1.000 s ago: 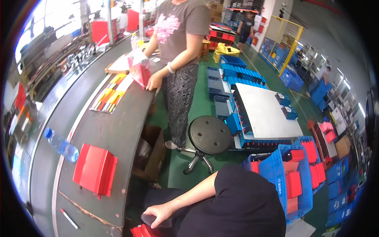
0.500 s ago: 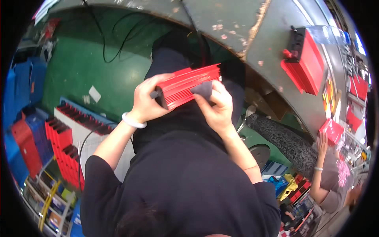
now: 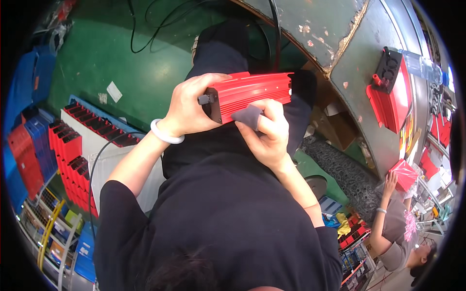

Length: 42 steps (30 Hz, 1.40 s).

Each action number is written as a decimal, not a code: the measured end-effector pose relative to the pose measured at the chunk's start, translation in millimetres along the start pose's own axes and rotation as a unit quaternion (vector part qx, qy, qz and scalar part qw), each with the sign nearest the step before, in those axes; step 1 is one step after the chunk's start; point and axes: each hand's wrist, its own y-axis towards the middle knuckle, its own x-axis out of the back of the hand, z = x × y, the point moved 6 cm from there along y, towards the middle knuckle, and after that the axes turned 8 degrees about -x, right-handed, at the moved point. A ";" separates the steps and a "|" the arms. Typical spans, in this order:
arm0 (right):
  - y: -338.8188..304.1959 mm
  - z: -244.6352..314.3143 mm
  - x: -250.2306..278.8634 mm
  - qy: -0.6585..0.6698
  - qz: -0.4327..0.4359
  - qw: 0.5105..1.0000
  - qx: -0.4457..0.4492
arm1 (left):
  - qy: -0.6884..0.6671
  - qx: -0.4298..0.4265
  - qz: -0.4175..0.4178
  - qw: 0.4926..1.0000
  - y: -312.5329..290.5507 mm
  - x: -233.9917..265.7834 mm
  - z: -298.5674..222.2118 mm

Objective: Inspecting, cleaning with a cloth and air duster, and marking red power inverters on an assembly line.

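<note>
Two bare hands are at work on one red ribbed metal housing [image 3: 252,91], which lies over the lap, between twelve and one o'clock. The left hand [image 3: 191,105] has its grip wrapped round the near-left end, fingers over the top and thumb beneath; one white bracelet [image 3: 167,133] circles that wrist. The right hand [image 3: 269,133] has its grip pinching one grey cloth [image 3: 248,117], thumb against fingers, over the lower ribs.

The housing is glossy red, long and boxy, grooved lengthwise, with a few small pale dots on its side. Its end toward nine o'clock carries one black panel [image 3: 213,106], from which one dark grey stub [image 3: 204,100] sticks out.

The counter [image 3: 301,24] runs from one o'clock toward three. Between two and three o'clock it holds a second red housing [image 3: 395,99], its black end showing two round openings, with one clear plastic bottle [image 3: 418,66] just beside it. One co-worker [image 3: 393,230] is at four o'clock, a hand on one red item in clear wrap [image 3: 404,175] just past three. Toward nine o'clock are rows of red housings [image 3: 73,157], too overlapped to count; one white card [image 3: 114,91] lies on the floor [image 3: 97,48] near ten.
</note>
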 end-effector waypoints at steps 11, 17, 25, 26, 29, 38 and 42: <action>1.5 3.8 -1.2 -0.031 0.031 0.999 0.008 | -0.001 0.041 0.016 0.999 -1.5 1.6 -2.7; 1.5 10.2 -6.0 -0.082 0.036 0.995 0.051 | 0.006 0.031 0.018 0.999 -5.3 2.0 -1.8; 6.7 17.6 -11.1 -0.114 0.022 0.989 0.096 | 0.008 0.016 0.019 1.000 -3.5 0.7 -2.4; 6.8 16.7 -11.0 -0.115 0.022 0.989 0.095 | 0.009 0.014 0.021 1.000 -4.0 0.0 -0.6; 6.1 13.9 -8.2 -0.142 0.047 0.983 0.105 | 0.017 0.011 0.029 0.999 -4.5 -0.9 -0.2; 4.6 12.0 -0.8 -0.155 0.037 0.983 0.096 | 0.009 0.009 0.038 0.999 -4.1 -1.8 -1.2; 6.6 18.9 -13.6 -0.127 0.055 0.986 0.097 | 0.005 0.021 0.044 0.999 -4.2 -0.6 0.8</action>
